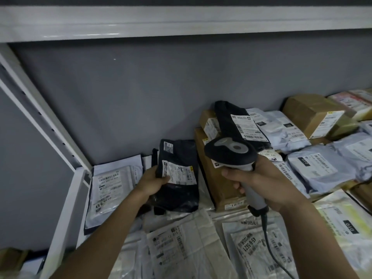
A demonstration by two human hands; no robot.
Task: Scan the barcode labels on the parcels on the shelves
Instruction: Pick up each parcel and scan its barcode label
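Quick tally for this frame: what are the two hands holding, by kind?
black parcel bag: 1, gripped by the left hand
barcode scanner: 1, gripped by the right hand
Total: 2

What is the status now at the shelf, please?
Left hand grips black parcel, label facing up. Right hand holds scanner, aimed toward it. Nothing between them.

black parcel (179,176), grey scanner (231,152), brown box (310,111)
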